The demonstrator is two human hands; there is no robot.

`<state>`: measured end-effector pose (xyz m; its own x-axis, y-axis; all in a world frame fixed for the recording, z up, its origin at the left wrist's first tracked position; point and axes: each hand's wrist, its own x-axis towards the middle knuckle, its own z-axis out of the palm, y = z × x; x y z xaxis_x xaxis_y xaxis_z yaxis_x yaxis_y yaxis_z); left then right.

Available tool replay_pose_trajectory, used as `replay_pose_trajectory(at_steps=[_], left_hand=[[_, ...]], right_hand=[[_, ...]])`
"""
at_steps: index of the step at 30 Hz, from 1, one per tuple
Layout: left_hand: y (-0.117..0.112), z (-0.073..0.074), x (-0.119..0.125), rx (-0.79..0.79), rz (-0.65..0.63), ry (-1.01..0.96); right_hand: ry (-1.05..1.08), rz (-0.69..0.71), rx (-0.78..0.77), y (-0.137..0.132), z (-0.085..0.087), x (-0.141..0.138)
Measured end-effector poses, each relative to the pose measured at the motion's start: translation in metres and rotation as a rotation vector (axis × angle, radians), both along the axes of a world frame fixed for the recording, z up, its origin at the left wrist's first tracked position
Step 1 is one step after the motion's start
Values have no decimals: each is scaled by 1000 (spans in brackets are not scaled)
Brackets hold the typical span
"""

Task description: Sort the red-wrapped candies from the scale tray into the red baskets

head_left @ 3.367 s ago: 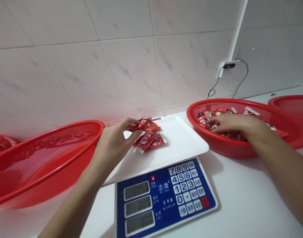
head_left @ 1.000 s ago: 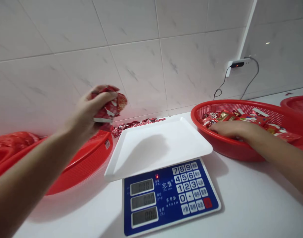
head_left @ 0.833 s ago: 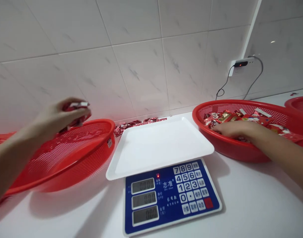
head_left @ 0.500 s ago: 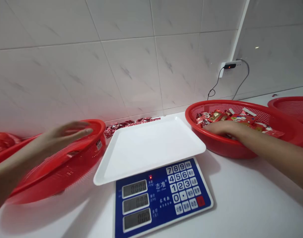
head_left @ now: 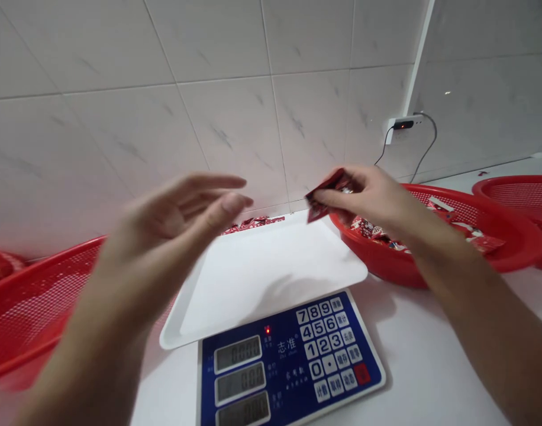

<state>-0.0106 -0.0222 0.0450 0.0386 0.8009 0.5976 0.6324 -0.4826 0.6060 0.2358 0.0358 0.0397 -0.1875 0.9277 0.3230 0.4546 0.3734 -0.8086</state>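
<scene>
Red packet (head_left: 332,183); white tray (head_left: 253,263)

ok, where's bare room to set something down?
Tray: bare behind the keypad; left hand hides part of it. Table: bare between scale, right basket and right forearm. Crowded: behind the tray, with packets; inside the right basket, more of them.

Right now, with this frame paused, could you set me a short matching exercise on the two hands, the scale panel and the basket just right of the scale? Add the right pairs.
Column one
1. Left hand
2. Scale panel
3. Right hand
4. Basket just right of the scale

Column two
A. Gripping something in red wrapping
B. Red, with wrapped packets inside
C. Open, nothing visible in its grasp
D. Blue, with number keys

Right pairs: 1-C, 2-D, 3-A, 4-B
</scene>
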Motion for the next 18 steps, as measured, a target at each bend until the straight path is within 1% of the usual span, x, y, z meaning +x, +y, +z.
replay_pose_trajectory(at_steps=[1, 2, 3, 5, 7, 10, 14, 18], left_hand=[[2, -4, 4, -51, -81, -42], [5, -9, 7, -102, -158, -62], [9, -15, 10, -162, -219, -66], [18, -26, 12, -268, -299, -62], [26, -34, 11, -342, -330, -55], [36, -38, 5, -413, -322, -26], [44, -37, -4, -511, -321, -91], [48, -37, -10, -472, -268, -105]], right_hand=[[118, 97, 1, -3, -4, -13], [186, 179, -13, -5, -9, -25], [246, 232, -18, -5, -15, -35], [347, 316, -37, -3, -28, -50], [429, 358, -77, 1, -39, -58], [418, 354, -165, 7, -48, -61], [271, 315, -232, 12, -46, -57], [200, 264, -231, 13, -41, -51]])
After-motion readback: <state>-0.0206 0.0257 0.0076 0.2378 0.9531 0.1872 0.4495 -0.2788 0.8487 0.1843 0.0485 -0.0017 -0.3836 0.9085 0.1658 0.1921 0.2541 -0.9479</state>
